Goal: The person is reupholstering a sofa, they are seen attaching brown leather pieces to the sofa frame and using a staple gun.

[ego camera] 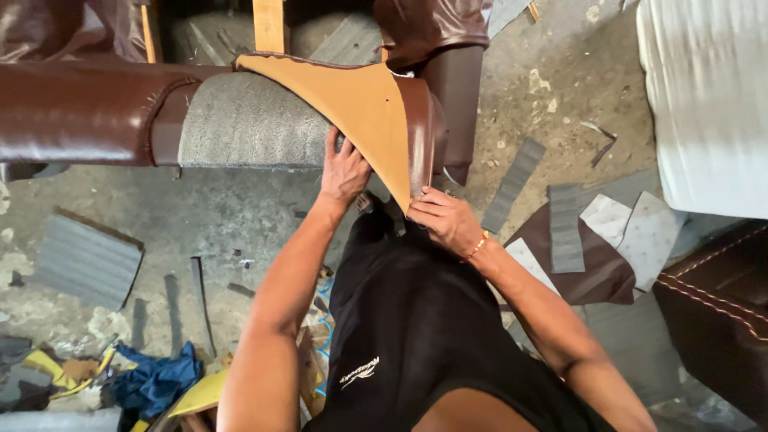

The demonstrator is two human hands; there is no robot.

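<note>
Left hand [344,172] spread on leather flap [360,104] | right hand [444,220] pinching its tip

Upholstery workshop: half-covered sofa frame [240,120], offcuts [566,228]

Both my arms reach forward and down, bare to the shoulder, elbows bent and spread, forearms angling in toward each other. My left hand [345,172] is stretched furthest out, back of the hand up, fingers spread and pressing flat. My right hand [445,218] sits nearer my body, knuckles up, fingers curled in a pinch. A thin orange band [480,245] circles my right wrist.
</note>
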